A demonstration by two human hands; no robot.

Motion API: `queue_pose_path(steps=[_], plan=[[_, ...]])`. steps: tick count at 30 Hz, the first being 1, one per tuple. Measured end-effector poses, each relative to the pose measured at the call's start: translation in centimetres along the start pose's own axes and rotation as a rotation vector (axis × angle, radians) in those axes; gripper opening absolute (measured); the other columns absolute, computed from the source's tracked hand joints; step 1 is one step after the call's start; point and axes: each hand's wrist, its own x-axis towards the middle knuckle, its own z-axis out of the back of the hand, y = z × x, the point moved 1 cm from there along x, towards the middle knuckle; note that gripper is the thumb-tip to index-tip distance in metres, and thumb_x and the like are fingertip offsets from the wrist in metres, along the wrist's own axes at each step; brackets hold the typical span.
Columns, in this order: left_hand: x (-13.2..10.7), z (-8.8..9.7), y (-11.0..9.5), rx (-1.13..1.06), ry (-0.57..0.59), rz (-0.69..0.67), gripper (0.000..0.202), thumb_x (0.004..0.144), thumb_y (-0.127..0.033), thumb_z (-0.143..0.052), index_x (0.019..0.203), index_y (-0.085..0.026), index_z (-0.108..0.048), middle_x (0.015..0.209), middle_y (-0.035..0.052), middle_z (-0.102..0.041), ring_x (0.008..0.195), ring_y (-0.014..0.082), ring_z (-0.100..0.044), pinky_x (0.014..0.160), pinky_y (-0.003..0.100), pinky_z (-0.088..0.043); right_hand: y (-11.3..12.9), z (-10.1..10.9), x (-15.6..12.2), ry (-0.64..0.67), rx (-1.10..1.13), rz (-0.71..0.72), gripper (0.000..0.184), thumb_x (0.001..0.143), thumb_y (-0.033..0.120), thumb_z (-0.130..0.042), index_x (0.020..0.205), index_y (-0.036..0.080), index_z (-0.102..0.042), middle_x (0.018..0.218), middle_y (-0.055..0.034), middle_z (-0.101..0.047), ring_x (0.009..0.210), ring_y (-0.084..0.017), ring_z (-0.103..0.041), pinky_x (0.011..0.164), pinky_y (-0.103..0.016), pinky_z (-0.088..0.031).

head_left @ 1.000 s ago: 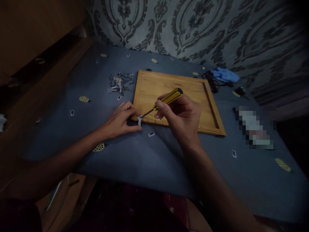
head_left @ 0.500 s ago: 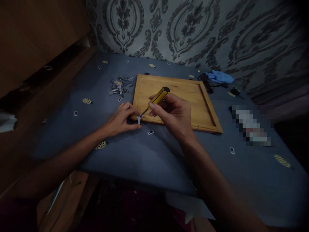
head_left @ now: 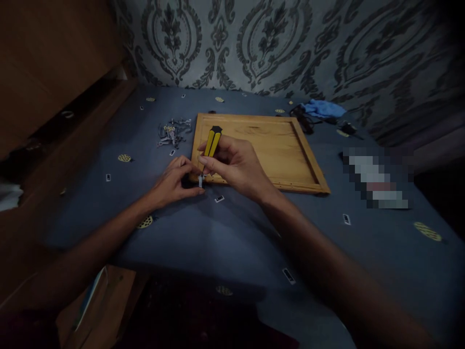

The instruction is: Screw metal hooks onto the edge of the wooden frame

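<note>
My right hand (head_left: pixel 238 165) is closed around a screwdriver (head_left: pixel 213 140) with a yellow and black handle. Its shaft points down, and the tip meets a small silver metal fitting (head_left: pixel 201 181) at the near left corner of a wooden frame with a recessed panel (head_left: pixel 265 140). Thumb and fingers of my left hand (head_left: pixel 178 182) pinch this fitting against the frame's near edge. Small holes show along that edge. Beyond my left hand, a loose pile of metal fittings (head_left: pixel 173 135) lies left of the frame.
A dark blue cloth (head_left: pixel 174 247) with pineapple prints covers the surface. At the back right lie a blue cloth (head_left: pixel 323 108) and dark cords (head_left: pixel 305 121). A blurred-out object (head_left: pixel 374 179) sits at the right. Wooden furniture (head_left: pixel 61 72) borders the left side, patterned wallpaper (head_left: pixel 228 43) the back.
The screwdriver has gone from a slant to nearly upright, with my right hand moving left. My left hand keeps its pinch on the fitting. The whole view has shifted slightly.
</note>
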Motion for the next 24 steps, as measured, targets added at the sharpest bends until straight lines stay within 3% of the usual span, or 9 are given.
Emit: queue_pose_path(steps=[5, 8, 12, 17, 24], plan=[[0.0, 0.2, -0.3, 0.008, 0.019, 0.031, 0.043, 0.084, -0.060, -0.078, 0.101, -0.020, -0.068, 0.100, 0.0039, -0.059, 0.101, 0.0238, -0.054, 0.091, 0.038, -0.048, 0.0, 0.6, 0.3, 0.072, -0.036, -0.028, 0.045, 0.085, 0.061, -0.078, 0.074, 0.022, -0.056, 0.074, 0.0014, -0.068, 0.070, -0.016, -0.069, 0.065, -0.031, -0.058], [0.1, 0.3, -0.5, 0.011, 0.019, 0.044, 0.045, 0.085, -0.061, -0.077, 0.103, -0.020, -0.068, 0.101, 0.0045, -0.060, 0.102, 0.0245, -0.055, 0.091, 0.039, -0.048, 0.1, 0.8, 0.3, 0.110, -0.034, -0.020, 0.043, 0.088, 0.058, -0.075, 0.074, 0.023, -0.056, 0.076, 0.0014, -0.068, 0.074, -0.017, -0.071, 0.069, -0.032, -0.058], [0.0, 0.4, -0.8, 0.001, 0.027, 0.054, 0.045, 0.086, -0.060, -0.075, 0.108, -0.021, -0.069, 0.105, 0.0053, -0.062, 0.105, 0.0258, -0.056, 0.092, 0.040, -0.049, 0.0, 0.7, 0.6, 0.154, 0.033, -0.004, 0.039, 0.089, 0.057, -0.075, 0.083, 0.021, -0.060, 0.073, 0.0019, -0.068, 0.069, -0.016, -0.070, 0.062, -0.029, -0.054], [0.0, 0.7, -1.3, 0.010, 0.060, 0.091, 0.043, 0.085, -0.057, -0.077, 0.108, -0.021, -0.070, 0.111, 0.0050, -0.064, 0.109, 0.0264, -0.056, 0.098, 0.040, -0.048, -0.4, 0.5, 1.2, 0.098, 0.028, 0.010, 0.044, 0.085, 0.056, -0.080, 0.076, 0.023, -0.052, 0.065, 0.0046, -0.061, 0.059, -0.013, -0.061, 0.051, -0.025, -0.045], [-0.1, 0.7, -1.1, 0.003, 0.034, 0.091, 0.043, 0.085, -0.056, -0.079, 0.110, -0.023, -0.070, 0.108, 0.0051, -0.064, 0.107, 0.0269, -0.058, 0.094, 0.038, -0.048, -0.5, 0.8, 1.1, 0.108, 0.134, 0.013, 0.021, 0.091, 0.024, -0.072, 0.085, 0.023, -0.052, 0.083, 0.0018, -0.064, 0.071, -0.014, -0.065, 0.065, -0.029, -0.057]])
